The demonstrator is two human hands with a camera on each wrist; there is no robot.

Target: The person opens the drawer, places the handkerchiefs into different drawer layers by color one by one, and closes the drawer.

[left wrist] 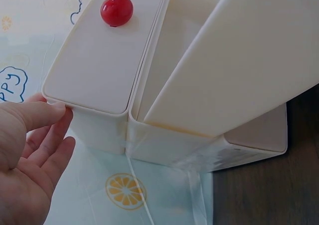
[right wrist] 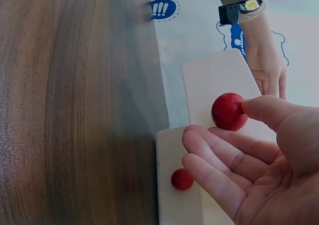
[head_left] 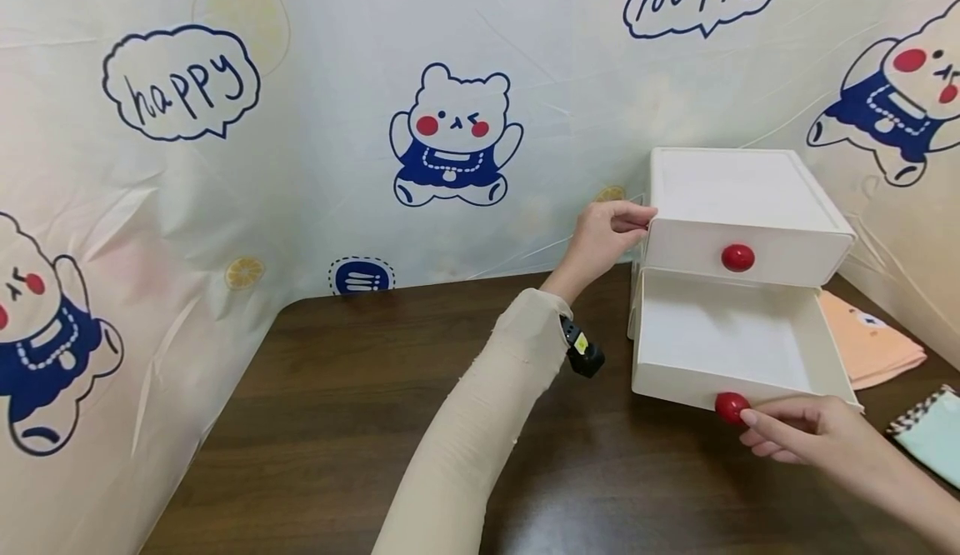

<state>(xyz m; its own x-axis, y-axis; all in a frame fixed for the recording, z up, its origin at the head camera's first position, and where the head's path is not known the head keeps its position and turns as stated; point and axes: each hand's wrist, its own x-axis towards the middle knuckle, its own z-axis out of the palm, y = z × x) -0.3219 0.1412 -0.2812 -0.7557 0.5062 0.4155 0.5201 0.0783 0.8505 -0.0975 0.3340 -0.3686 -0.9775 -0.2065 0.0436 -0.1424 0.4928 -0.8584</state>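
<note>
A white drawer cabinet (head_left: 738,184) stands at the right of the table in the head view. Its middle drawer (head_left: 712,330) is pulled far out, and its bare inside shows. On that drawer's front is a red knob (right wrist: 229,111), pinched by the thumb and index finger of my right hand (head_left: 813,434); the other fingers stretch out below it. My left hand (head_left: 596,234) touches the cabinet's upper left front corner with thumb and fingertips. The top drawer, with its own red knob (head_left: 738,257), is pushed in. Under the middle drawer, another red knob (right wrist: 182,179) marks the bottom drawer.
An orange cloth (head_left: 870,342) lies right of the cabinet, with a pale green cloth (head_left: 933,434) nearer the right edge. The dark wooden table (head_left: 337,430) extends to the left. A printed sheet (head_left: 322,163) hangs close behind the cabinet.
</note>
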